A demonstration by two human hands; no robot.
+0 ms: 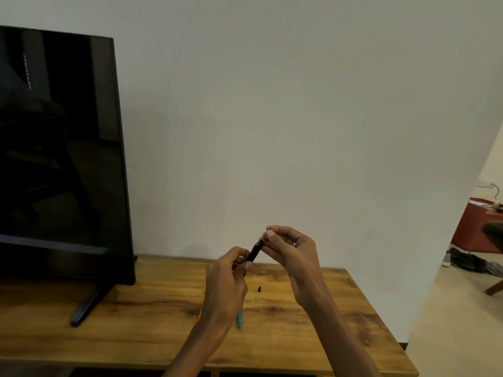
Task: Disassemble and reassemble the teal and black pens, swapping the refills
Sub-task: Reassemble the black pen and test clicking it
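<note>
Above the wooden table (136,322), both hands hold the black pen barrel (254,251), which tilts up to the right. My left hand (228,278) grips its lower end and my right hand (291,248) pinches its upper end. The teal pen (239,320) lies on the table below my left wrist, mostly hidden by it. A small black pen part (259,289) and a tiny pale part (256,297) lie on the table between my hands. An orange item (201,312) peeks out left of my left wrist.
A large dark monitor (60,159) on a black stand (84,308) fills the table's left side. A plain wall is behind. The table's right edge drops to the floor, where red furniture (476,227) and shoes (473,263) sit.
</note>
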